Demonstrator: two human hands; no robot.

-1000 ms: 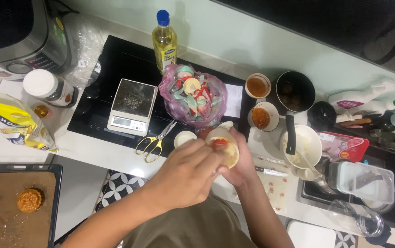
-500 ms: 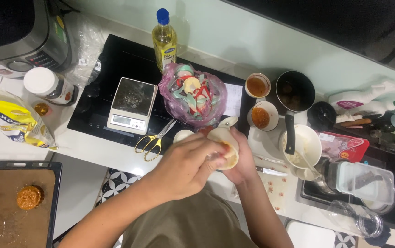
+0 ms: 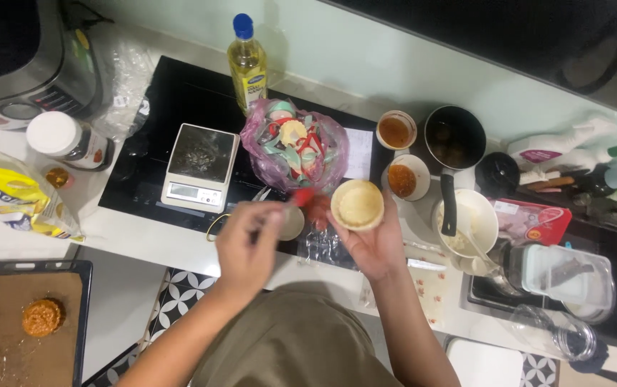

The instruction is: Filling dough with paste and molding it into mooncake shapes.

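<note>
Head view: the right hand (image 3: 374,244) cups a pale round dough shell (image 3: 357,204) on its upturned fingers (image 3: 387,215), which curl under its rim. The left hand (image 3: 247,244) has its fingers pressed together around the handle of a red spatula (image 3: 301,197), whose tip hangs just left of the shell.

The shell looks soft; I judge a harder squeeze from the cupping fingers could tear its wall, and a tilt could tip it onto the counter (image 3: 179,247) below. The spatula could smear the small dish (image 3: 292,222) just beside it.

Beyond the fingers stands a yellow oil bottle (image 3: 246,64) with a blue cap and a pink plastic bag (image 3: 294,147) of coloured shapes. Far left of them lies a crumpled yellow packet (image 3: 14,201); far right, a red flat pack (image 3: 530,218).
</note>
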